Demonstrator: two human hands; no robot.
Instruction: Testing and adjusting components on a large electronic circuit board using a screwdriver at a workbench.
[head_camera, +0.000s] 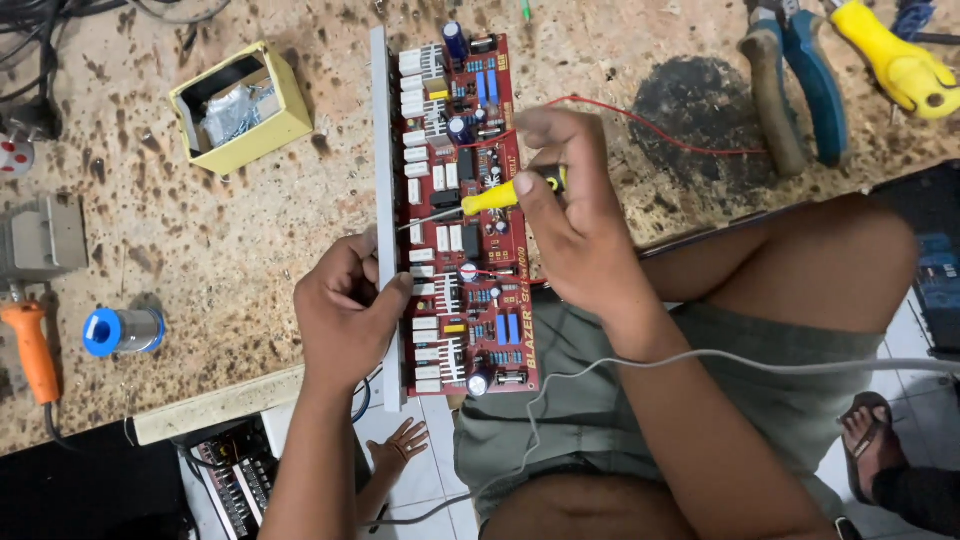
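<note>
Board (470, 215) lies between both hands.

Both forearms came in from the bottom of the view, bare. Left hand (345, 305) was palm down, fingers curled and pinching closed, thumb pointing right toward its fingertips, wrist straight. Right hand (570, 215) sat higher and further out, back of hand up, fingers folded into a tight grip with thumb pressed against index finger, wrist bent slightly inward. Right forearm ran diagonally from lower right. Hands near, not touching.
</note>
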